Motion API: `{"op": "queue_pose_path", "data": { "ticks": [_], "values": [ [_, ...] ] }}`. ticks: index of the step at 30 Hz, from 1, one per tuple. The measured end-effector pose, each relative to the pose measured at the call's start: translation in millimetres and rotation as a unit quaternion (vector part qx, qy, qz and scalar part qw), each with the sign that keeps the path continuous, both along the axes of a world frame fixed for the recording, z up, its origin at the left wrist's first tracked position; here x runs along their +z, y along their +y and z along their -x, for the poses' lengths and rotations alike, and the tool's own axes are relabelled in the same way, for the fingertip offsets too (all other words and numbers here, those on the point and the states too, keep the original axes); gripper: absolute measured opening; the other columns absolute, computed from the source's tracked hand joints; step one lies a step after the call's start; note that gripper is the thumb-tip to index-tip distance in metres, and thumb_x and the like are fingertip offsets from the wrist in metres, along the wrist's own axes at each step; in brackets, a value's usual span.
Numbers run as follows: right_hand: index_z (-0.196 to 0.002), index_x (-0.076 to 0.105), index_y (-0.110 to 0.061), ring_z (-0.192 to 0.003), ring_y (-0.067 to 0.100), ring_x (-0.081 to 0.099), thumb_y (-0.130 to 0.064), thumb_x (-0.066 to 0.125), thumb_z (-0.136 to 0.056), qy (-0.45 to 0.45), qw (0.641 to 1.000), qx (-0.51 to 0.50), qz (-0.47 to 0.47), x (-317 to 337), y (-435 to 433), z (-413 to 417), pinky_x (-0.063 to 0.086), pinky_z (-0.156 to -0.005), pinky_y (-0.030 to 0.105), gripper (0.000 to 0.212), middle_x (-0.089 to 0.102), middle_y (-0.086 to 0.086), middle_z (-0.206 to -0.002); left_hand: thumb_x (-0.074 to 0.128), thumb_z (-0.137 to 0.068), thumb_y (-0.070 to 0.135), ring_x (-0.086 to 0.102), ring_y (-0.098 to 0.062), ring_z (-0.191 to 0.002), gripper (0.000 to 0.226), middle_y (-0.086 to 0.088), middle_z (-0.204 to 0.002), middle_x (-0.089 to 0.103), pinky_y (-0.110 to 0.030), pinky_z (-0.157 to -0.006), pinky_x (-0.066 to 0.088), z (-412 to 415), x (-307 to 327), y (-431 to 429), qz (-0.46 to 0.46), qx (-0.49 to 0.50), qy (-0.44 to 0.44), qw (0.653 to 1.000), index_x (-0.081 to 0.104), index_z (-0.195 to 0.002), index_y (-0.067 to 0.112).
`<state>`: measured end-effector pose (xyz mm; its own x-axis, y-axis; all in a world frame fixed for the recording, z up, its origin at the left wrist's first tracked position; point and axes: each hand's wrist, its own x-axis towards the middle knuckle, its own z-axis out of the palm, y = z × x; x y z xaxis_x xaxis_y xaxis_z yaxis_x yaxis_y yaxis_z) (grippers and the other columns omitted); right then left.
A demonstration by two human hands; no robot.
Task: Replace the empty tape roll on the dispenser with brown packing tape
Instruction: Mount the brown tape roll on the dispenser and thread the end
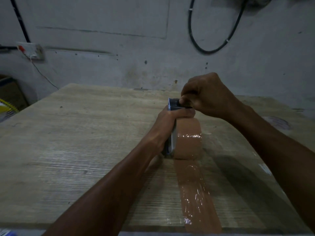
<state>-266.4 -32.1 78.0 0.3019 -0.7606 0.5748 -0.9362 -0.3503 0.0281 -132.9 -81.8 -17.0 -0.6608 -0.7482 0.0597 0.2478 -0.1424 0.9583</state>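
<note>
A roll of brown packing tape (188,142) sits mounted in a tape dispenser (173,106) that stands on the wooden table (76,142). My left hand (168,123) is wrapped around the dispenser's body beside the roll. My right hand (206,94) pinches the dark front end of the dispenser near its cutter. A long strip of brown tape (196,193) runs from under the roll toward me, stuck down and shiny with wrinkles. The handle is hidden under my left hand.
A grey wall (119,48) rises right behind the table. A black cable loop (213,50) hangs on it at the right; a white socket with a thin wire (32,51) is at the left. A yellow object (6,108) lies left of the table.
</note>
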Motion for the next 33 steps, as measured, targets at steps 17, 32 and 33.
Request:
{"op": "queue_pose_path", "data": {
  "ticks": [17, 32, 33],
  "values": [
    [-0.069, 0.078, -0.006, -0.052, 0.010, 0.063, -0.007, 0.077, -0.073, -0.028, 0.999, -0.025, 0.007, 5, -11, -13, 0.041, -0.056, 0.009, 0.004, 0.074, 0.006, -0.063, 0.066, -0.072, 0.029, 0.064, -0.019, -0.070, 0.040, -0.006, -0.085, 0.067, -0.040, -0.073, 0.052, -3, 10, 12, 0.068, 0.009, -0.030, 0.997, 0.057, -0.110, 0.020],
    [-0.076, 0.079, -0.004, -0.048, -0.012, 0.059, 0.005, 0.074, -0.076, -0.057, 0.998, -0.018, -0.030, 18, -13, -13, 0.043, -0.055, -0.001, 0.010, 0.070, -0.007, -0.064, 0.067, -0.084, 0.016, 0.062, -0.015, -0.066, 0.031, -0.004, -0.083, 0.063, -0.035, -0.063, 0.051, -4, 12, 12, 0.071, -0.022, -0.011, 0.997, 0.054, -0.113, 0.016],
    [-0.078, 0.080, -0.005, -0.052, -0.016, 0.060, 0.003, 0.076, -0.076, -0.056, 0.998, -0.018, -0.040, 22, -12, -12, 0.043, -0.055, -0.001, 0.009, 0.068, -0.009, -0.064, 0.068, -0.082, 0.018, 0.063, -0.015, -0.067, 0.040, -0.006, -0.086, 0.063, -0.035, -0.063, 0.051, -5, 12, 12, 0.070, -0.025, -0.015, 0.997, 0.051, -0.118, 0.014]
  ]
}}
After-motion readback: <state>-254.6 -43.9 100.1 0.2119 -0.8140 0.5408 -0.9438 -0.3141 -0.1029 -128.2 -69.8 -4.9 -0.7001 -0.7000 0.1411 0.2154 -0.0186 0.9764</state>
